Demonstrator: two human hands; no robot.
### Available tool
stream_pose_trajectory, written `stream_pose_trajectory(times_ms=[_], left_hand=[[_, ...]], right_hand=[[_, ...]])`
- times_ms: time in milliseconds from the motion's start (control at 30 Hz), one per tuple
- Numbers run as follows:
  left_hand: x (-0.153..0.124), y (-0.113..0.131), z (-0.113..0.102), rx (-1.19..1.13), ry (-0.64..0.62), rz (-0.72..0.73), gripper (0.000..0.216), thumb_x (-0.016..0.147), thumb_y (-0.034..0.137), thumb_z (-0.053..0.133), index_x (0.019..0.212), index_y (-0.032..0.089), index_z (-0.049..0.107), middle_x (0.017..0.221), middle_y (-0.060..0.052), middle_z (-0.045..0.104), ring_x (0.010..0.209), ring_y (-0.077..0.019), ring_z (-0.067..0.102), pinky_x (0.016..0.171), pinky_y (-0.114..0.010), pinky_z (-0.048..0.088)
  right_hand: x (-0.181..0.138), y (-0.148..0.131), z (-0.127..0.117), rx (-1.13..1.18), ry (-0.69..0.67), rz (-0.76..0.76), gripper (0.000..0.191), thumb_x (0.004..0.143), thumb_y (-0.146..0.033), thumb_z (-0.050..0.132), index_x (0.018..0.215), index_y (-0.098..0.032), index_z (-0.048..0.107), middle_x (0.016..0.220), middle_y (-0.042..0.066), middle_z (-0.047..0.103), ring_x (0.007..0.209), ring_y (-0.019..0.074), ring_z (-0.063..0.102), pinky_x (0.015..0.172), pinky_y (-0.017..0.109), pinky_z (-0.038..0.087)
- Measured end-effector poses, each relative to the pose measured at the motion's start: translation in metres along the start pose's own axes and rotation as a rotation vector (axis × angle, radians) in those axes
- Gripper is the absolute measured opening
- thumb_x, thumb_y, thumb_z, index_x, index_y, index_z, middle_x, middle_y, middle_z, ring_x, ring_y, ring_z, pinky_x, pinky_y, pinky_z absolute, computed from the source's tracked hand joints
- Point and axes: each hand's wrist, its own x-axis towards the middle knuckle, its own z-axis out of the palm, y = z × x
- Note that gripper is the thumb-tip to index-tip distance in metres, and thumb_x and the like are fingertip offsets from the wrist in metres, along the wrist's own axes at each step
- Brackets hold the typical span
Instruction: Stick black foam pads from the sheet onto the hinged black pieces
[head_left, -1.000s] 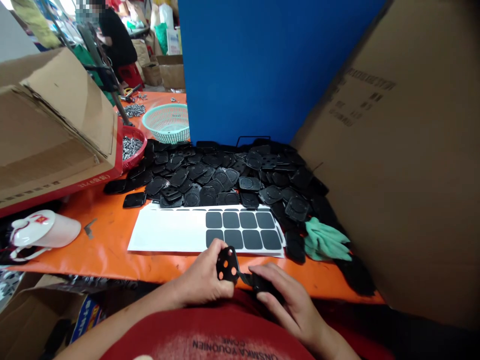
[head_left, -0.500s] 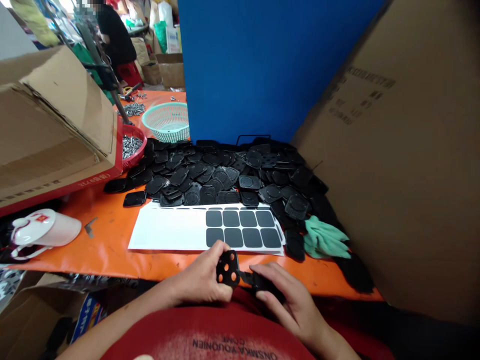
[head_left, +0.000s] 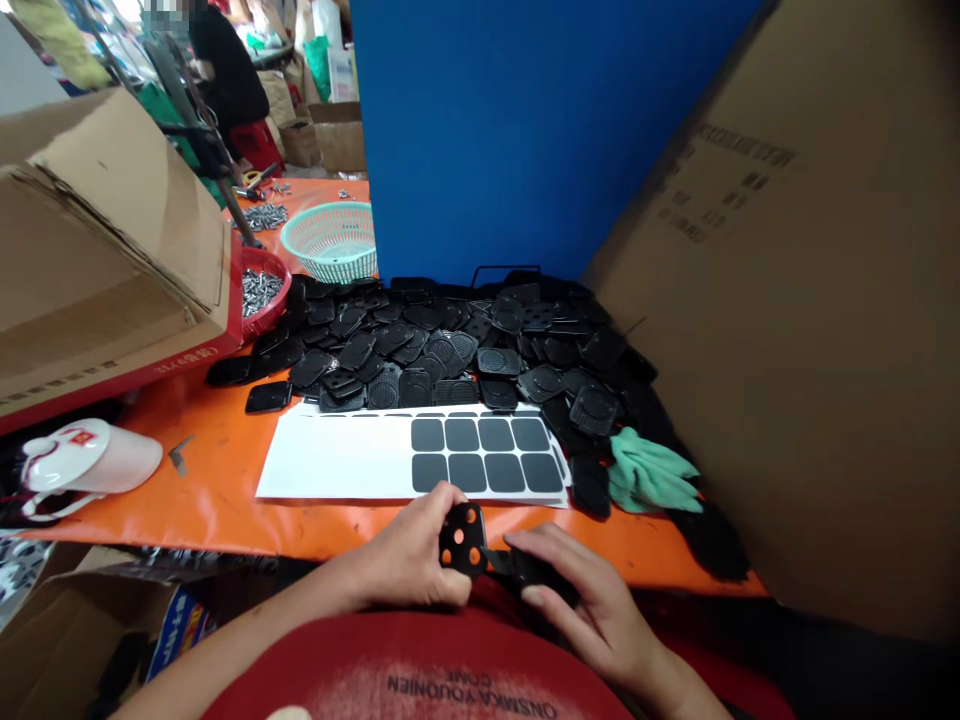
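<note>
My left hand [head_left: 409,555] pinches a small black plate with three round holes [head_left: 463,538], held upright just in front of my red shirt. My right hand [head_left: 581,600] lies next to it, fingers curled over another black piece [head_left: 525,568] that touches the plate. Just beyond the hands, on the orange table [head_left: 217,500], lies a white backing sheet [head_left: 337,462] with several black square pads [head_left: 484,455] on its right part. Behind the sheet spreads a big heap of black plastic plates [head_left: 450,345].
A large cardboard box [head_left: 795,300] leans at the right, a blue panel [head_left: 525,130] stands behind. Green gloves [head_left: 649,478] lie right of the sheet. Left: an open carton [head_left: 105,250], a red bowl of screws [head_left: 262,292], a mint basket [head_left: 334,240], a white visor [head_left: 82,462]. A person [head_left: 225,70] sits far back.
The holed plate has tipped slightly and moved a little right in my left hand; both hands stay near the table's edge. The view shifted slightly.
</note>
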Motion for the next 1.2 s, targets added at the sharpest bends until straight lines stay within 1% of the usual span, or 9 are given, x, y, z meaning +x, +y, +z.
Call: stream_pose_trajectory(times_ms=[300,467,567,667,767,833,933,1067,1200], left_hand=[[0.000,-0.010,0.001,-0.009,-0.024,0.086,0.043,0.059,0.012,0.065,0.093,0.022,0.041,0.077,0.007,0.044,0.065,-0.0093,0.040,0.052,-0.021,0.032],[-0.003,-0.003,0.001,-0.072,-0.067,0.142,0.044,0.061,0.014,0.070,0.095,0.021,0.044,0.077,0.006,0.047,0.064,-0.0087,0.042,0.054,-0.020,0.034],[-0.003,-0.003,-0.001,-0.261,0.062,0.050,0.052,0.053,0.019,0.083,0.089,0.021,0.045,0.076,0.006,0.052,0.066,-0.0089,0.047,0.056,-0.019,0.038],[0.005,-0.010,-0.002,-0.513,0.321,0.009,0.045,0.053,0.024,0.086,0.077,0.019,0.048,0.070,0.005,0.056,0.066,-0.0104,0.053,0.060,-0.021,0.043],[0.017,-0.017,-0.001,-0.848,0.504,0.037,0.034,0.064,0.029,0.081,0.072,0.017,0.050,0.062,0.004,0.056,0.061,-0.0110,0.056,0.064,-0.025,0.048],[0.024,-0.018,-0.001,-1.075,0.548,0.083,0.035,0.064,0.031,0.083,0.076,0.017,0.053,0.063,0.003,0.058,0.062,-0.0112,0.058,0.067,-0.026,0.050],[0.028,-0.013,-0.001,-1.270,0.534,0.133,0.038,0.064,0.034,0.084,0.079,0.017,0.054,0.064,0.003,0.060,0.063,-0.0123,0.060,0.070,-0.029,0.052],[0.021,-0.007,-0.003,-1.298,0.484,0.126,0.039,0.062,0.032,0.086,0.079,0.018,0.054,0.064,0.002,0.061,0.063,-0.0147,0.062,0.073,-0.033,0.053],[0.016,-0.008,-0.003,-1.310,0.479,0.104,0.045,0.059,0.034,0.087,0.087,0.019,0.055,0.068,0.003,0.062,0.068,-0.0154,0.065,0.074,-0.031,0.053]], right_hand=[[0.008,0.005,0.003,-0.088,0.066,-0.034,0.038,0.089,-0.021,0.055,0.127,-0.025,0.052,0.103,0.009,0.062,0.090,0.0215,0.062,0.076,0.032,0.053],[0.012,0.016,0.003,-0.234,0.076,0.082,0.028,0.093,-0.024,0.052,0.120,-0.023,0.055,0.107,0.009,0.065,0.096,0.0209,0.064,0.081,0.031,0.053],[0.007,0.032,0.002,-0.365,-0.020,0.074,0.029,0.093,-0.027,0.053,0.121,-0.021,0.057,0.105,0.010,0.065,0.095,0.0224,0.063,0.080,0.034,0.053],[0.003,0.047,-0.001,-0.540,-0.108,-0.007,0.031,0.091,-0.029,0.056,0.120,-0.019,0.060,0.102,0.012,0.066,0.094,0.0260,0.061,0.080,0.040,0.051],[0.005,0.050,-0.003,-0.607,-0.048,-0.052,0.032,0.088,-0.030,0.061,0.119,-0.022,0.063,0.104,0.012,0.067,0.097,0.0287,0.059,0.083,0.046,0.048],[0.011,0.044,0.002,-0.486,0.036,-0.047,0.035,0.086,-0.031,0.063,0.120,-0.023,0.062,0.105,0.011,0.066,0.097,0.0279,0.058,0.084,0.044,0.048],[0.021,0.032,0.022,-0.033,0.091,0.096,0.031,0.088,-0.037,0.060,0.115,-0.023,0.062,0.103,0.010,0.064,0.092,0.0234,0.060,0.080,0.037,0.051],[0.031,0.026,0.051,0.594,0.249,0.448,0.021,0.089,-0.043,0.059,0.093,-0.022,0.058,0.082,0.002,0.059,0.073,0.0165,0.060,0.068,0.030,0.052],[0.039,0.023,0.058,0.809,0.190,0.510,0.034,0.079,-0.048,0.070,0.099,-0.023,0.058,0.090,0.002,0.059,0.073,0.0154,0.058,0.068,0.030,0.050]])
